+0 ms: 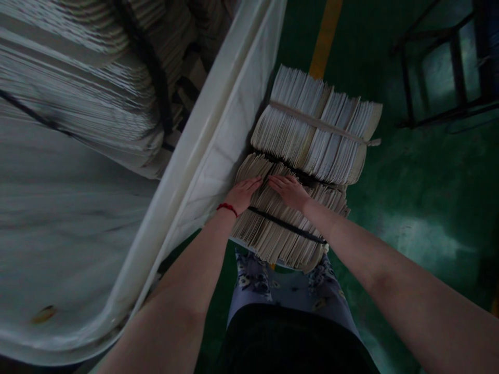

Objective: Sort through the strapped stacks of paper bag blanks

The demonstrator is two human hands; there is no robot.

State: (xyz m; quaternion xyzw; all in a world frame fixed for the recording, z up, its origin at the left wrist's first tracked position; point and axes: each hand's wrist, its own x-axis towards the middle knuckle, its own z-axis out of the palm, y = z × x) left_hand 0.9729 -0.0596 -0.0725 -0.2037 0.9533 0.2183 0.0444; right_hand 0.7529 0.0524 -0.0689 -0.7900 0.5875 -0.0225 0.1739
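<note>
Two tied bundles of thin paper or card pieces stand on edge in front of my legs. My left hand (242,195), with a red bracelet (227,209) at the wrist, lies on the upper left of the nearer bundle (273,236). Its fingers are stretched out toward a dark gap between the pieces. Across that gap, my right hand (289,191) rests on the same bundle with fingers extended to the left. A black strap (286,224) runs around this bundle, below both hands. Just beyond lies the farther bundle (296,132), bound by a pale band (319,123).
A large white plastic bin (183,161) stands close on the left, its rim running beside the bundles. Inside it are stacked sheets (86,98) with dark straps. A dark metal frame (460,67) stands at upper right on the green floor (413,208), which has a yellow line (326,39).
</note>
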